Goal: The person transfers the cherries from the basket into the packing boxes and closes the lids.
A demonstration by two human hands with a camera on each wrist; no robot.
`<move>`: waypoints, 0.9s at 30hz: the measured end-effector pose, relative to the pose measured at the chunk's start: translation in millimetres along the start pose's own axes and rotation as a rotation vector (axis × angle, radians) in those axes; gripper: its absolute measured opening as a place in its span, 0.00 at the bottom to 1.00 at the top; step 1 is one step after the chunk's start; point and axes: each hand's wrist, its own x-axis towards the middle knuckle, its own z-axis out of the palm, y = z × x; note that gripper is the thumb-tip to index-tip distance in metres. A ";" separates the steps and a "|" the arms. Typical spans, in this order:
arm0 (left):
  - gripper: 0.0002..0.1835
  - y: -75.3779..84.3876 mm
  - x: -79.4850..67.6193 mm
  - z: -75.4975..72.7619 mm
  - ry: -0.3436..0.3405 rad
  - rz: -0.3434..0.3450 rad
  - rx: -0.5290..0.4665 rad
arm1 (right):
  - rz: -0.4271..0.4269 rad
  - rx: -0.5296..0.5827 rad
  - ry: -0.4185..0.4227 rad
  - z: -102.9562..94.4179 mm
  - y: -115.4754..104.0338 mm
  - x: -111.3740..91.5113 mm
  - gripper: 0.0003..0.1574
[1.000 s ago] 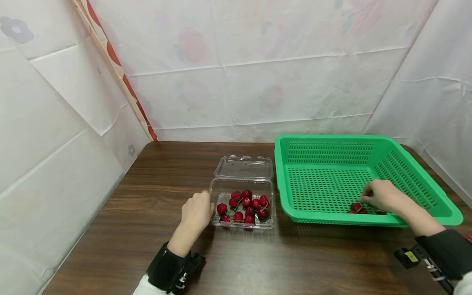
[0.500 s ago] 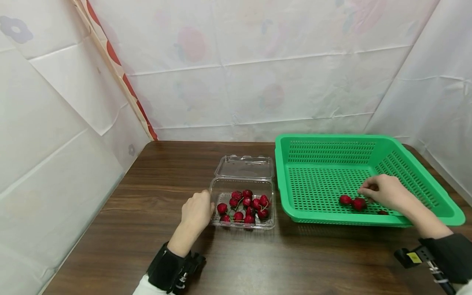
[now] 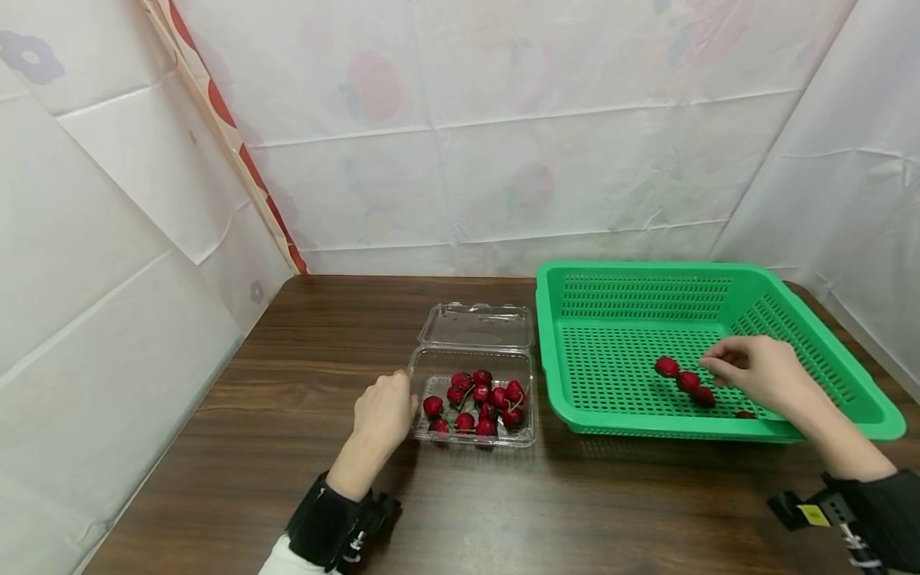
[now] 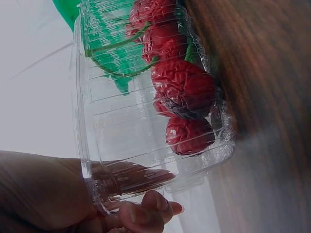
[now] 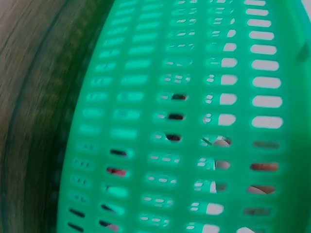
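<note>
My left hand [image 3: 384, 409] grips the left side of a clear plastic clamshell box [image 3: 473, 357], whose lid [image 3: 476, 326] lies folded back. In the left wrist view, thumb and fingers [image 4: 138, 216] pinch the box's rim. Several red cherries [image 3: 480, 394] with green stems lie inside it. My right hand [image 3: 765, 375] is over the green basket [image 3: 625, 426], thumb and forefinger pinched together at a thin stem. A few cherries [image 3: 667, 366] hang or lie just left of these fingertips. Another cherry [image 3: 745, 414] is partly hidden by the basket's front wall. Slotted basket wall covers most of the right wrist view.
Both containers stand side by side on a dark wooden table [image 3: 287, 359], the box left of the basket. White patterned sheets [image 3: 446, 160] rise behind the table and on both sides.
My right hand has drawn up slightly inside the basket. The cherries by its fingertips have shifted left and upward and spread apart. My left hand and the box stay put.
</note>
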 end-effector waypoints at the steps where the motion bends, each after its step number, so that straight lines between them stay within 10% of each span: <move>1: 0.08 0.0 0.1 0.2 -0.001 -0.001 0.000 | -0.009 0.001 0.018 -0.1 -1.5 -0.8 0.09; 27: 0.09 -0.1 0.3 1.0 0.010 0.006 0.008 | -0.144 0.156 0.304 0.2 -83.7 -10.8 0.04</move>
